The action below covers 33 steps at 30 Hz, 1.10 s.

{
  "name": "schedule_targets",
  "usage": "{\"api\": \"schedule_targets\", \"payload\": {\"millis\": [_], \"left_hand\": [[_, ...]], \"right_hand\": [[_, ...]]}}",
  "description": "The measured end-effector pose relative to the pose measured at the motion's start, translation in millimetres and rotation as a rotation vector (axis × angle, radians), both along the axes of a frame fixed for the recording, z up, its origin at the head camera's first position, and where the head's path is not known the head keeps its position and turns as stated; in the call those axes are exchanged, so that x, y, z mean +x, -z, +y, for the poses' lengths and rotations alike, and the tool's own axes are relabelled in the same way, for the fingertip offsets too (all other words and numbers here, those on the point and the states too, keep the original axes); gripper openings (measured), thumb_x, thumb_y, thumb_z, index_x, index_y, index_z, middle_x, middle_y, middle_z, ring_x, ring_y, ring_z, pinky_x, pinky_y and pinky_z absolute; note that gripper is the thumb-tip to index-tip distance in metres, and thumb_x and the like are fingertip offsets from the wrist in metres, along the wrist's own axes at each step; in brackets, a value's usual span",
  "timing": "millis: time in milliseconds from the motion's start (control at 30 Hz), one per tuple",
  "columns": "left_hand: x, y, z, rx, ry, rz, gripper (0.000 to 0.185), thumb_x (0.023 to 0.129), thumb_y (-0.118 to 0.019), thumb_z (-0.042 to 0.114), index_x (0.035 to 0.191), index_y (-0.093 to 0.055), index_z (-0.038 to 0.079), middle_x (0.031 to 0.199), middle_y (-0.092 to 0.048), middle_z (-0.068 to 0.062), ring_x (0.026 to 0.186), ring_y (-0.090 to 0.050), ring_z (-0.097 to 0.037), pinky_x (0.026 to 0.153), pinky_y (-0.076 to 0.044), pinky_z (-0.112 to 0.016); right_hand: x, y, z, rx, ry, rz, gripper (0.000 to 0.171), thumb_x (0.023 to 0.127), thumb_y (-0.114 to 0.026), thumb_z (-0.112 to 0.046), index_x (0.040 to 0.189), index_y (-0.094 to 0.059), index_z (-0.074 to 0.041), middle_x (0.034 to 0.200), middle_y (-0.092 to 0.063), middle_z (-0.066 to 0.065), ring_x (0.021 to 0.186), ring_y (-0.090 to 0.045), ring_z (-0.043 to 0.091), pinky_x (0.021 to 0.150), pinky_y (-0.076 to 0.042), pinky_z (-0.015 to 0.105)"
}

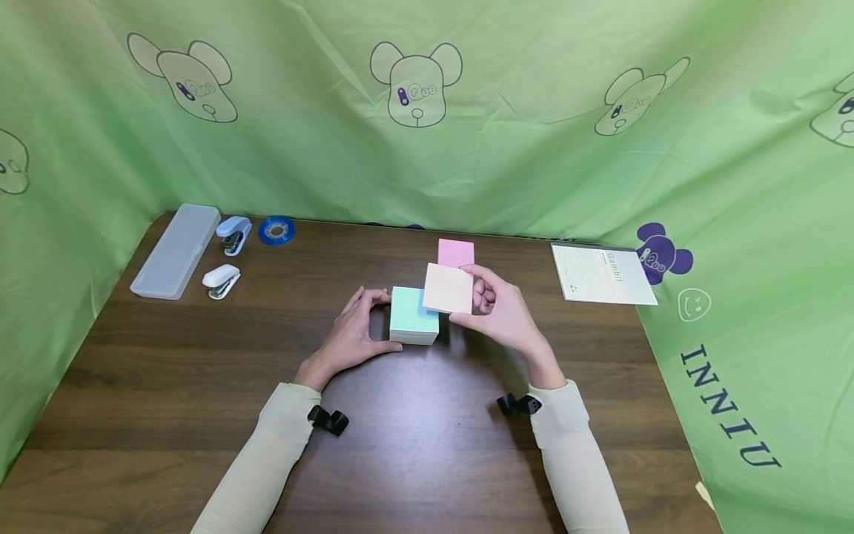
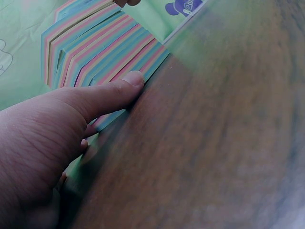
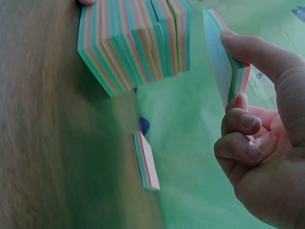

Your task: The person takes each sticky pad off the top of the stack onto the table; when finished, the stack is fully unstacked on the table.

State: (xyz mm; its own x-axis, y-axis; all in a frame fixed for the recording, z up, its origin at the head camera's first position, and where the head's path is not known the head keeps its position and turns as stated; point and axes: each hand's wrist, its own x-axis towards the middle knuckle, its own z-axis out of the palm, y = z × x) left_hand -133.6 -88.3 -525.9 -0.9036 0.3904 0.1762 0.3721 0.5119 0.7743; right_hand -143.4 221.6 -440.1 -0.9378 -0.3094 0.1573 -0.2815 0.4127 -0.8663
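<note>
1. Dark wood table (image 1: 427, 445) under me, with green cloth printed with bear heads (image 1: 427, 111) hung behind and down both sides.
2. My left hand (image 1: 353, 337) wraps the near-left side of the note block (image 1: 414, 315), thumb along its front edge and fingers over the far left corner. The block sits on the table with a mint sheet on top; the left wrist view shows its side striped pink, blue and yellow.
3. My right hand (image 1: 503, 311) pinches a thinner wad of notes (image 1: 448, 288), peach on top, lifted just above and to the right of the block, overlapping its right corner. My lower fingers are curled in.
4. Just behind the wad lies a pink-topped pad (image 1: 457, 252) flat on the table.
5. Far left: a frosted pencil case (image 1: 176, 251), two small staplers (image 1: 221, 280) and a blue tape roll (image 1: 276, 231).
6. Far right: a white booklet (image 1: 603, 274).
</note>
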Motion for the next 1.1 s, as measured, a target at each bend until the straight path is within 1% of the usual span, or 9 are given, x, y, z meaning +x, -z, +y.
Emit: {"api": "schedule_targets", "payload": {"millis": [300,533,900,1100], "left_hand": [[0.1,-0.6,0.0,-0.004,0.001,-0.001,0.089,0.076,-0.106,0.022,0.141,-0.048,0.002,0.147,-0.063,-0.019,0.154,-0.05,-0.035,0.142,-0.01,-0.048],[-0.9,-0.1,-0.3,-0.004,0.003,0.005,0.089,0.076,-0.106,0.022,0.141,-0.049,0.001,0.148,-0.063,-0.019,0.156,-0.049,-0.035,0.142,-0.011,-0.048],[-0.9,-0.1,-0.2,-0.001,0.001,0.005,0.089,0.076,-0.106,0.022,0.141,-0.049,0.001,0.148,-0.063,-0.019,0.155,-0.049,-0.035,0.142,-0.011,-0.048],[-0.5,0.4,-0.2,-0.003,0.002,-0.003,0.089,0.076,-0.106,0.022,0.141,-0.049,0.002,0.149,-0.063,-0.018,0.156,-0.048,-0.034,0.142,-0.01,-0.047]], "right_hand": [[-8.1,4.4,20.3,-0.028,0.061,-0.01,0.074,0.079,-0.097,0.002,0.145,-0.065,-0.006,0.089,-0.052,0.013,0.074,-0.046,0.014,0.063,-0.039,0.014],[-17.4,18.0,38.7,-0.064,0.098,-0.028,0.074,0.08,-0.096,0.003,0.147,-0.063,-0.003,0.091,-0.052,0.013,0.074,-0.048,0.01,0.063,-0.04,0.013],[-24.4,30.2,57.3,-0.059,0.122,-0.057,0.074,0.08,-0.096,0.002,0.146,-0.064,-0.003,0.089,-0.051,0.01,0.073,-0.048,0.008,0.061,-0.04,0.012],[-27.6,38.8,67.1,-0.015,0.148,-0.057,0.071,0.081,-0.096,-0.001,0.145,-0.064,0.0,0.089,-0.053,0.012,0.072,-0.047,0.008,0.061,-0.039,0.013]]}}
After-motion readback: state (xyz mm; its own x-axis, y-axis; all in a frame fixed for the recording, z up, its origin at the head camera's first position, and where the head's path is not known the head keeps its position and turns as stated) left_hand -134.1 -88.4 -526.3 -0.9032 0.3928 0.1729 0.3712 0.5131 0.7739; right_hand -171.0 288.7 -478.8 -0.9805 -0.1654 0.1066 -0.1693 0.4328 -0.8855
